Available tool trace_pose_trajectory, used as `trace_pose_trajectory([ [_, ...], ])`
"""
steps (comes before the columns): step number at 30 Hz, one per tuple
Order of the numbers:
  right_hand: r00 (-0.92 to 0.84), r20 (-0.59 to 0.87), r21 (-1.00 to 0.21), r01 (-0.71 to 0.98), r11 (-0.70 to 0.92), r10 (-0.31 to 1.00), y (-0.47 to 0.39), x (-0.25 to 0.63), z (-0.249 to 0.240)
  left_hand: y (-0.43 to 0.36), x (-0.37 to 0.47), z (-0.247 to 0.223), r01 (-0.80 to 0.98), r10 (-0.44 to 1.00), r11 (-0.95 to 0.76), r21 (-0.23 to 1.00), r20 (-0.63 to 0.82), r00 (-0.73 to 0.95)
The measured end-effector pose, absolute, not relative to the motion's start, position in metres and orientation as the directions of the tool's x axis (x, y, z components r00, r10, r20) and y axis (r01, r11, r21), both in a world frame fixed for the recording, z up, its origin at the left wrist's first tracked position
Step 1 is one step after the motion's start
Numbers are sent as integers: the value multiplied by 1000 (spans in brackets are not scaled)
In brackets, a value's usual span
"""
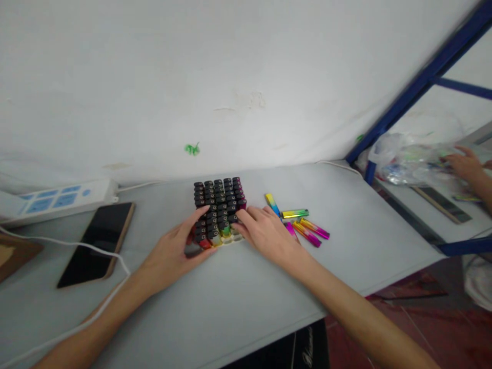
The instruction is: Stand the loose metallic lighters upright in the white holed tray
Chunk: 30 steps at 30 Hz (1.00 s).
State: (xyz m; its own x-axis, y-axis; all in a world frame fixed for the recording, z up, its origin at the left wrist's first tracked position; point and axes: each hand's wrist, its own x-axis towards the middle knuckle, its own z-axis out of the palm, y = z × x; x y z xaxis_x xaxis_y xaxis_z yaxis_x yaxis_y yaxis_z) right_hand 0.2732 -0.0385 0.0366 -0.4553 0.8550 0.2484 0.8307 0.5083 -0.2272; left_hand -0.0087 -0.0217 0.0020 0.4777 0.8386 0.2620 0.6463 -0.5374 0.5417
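Observation:
Several lighters (219,207) with black tops stand upright in close rows in a pale tray (228,240). My left hand (175,251) wraps the tray's front left corner, with the thumb along the front edge and a finger over the lighter tops. My right hand (265,230) is at the front right of the rows. Its thumb and fingers are closed at a lighter (232,219), and the fingertips are partly hidden. Just right of this hand lie several loose shiny multi-coloured lighter-shaped pieces (307,233), one partly covered by the hand.
On the left are a dark phone (98,241), a white power strip (65,200) and a white cable (77,243) crossing my left forearm. A blue metal frame (407,87) rises at the right. Beyond it, another person's hand (465,164) is over plastic bags (407,159).

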Motion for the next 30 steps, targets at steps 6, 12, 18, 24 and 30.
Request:
trace_pose_trajectory([
  [6, -431, 166, -211, 863, 459, 887, -43, 279, 36, -23, -10, 4, 688, 856, -514, 512, 248, 454],
  [12, -204, 202, -417, 867, 272, 958, -28, 353, 50, -20, -14, -4, 714, 856, -517, 472, 256, 450],
  [18, -62, 220, -450, 879, 158, 973, -25, 422, 48, -19, -14, -8, 696, 849, -528, 486, 288, 443],
  [24, -193, 195, -461, 847, 263, 962, -24, 397, 43, -19, -14, -7, 676, 839, -543, 498, 289, 461],
  [30, -92, 282, -438, 873, 214, 955, -26, 415, 40, -20, -12, -4, 672, 844, -534, 513, 286, 453],
])
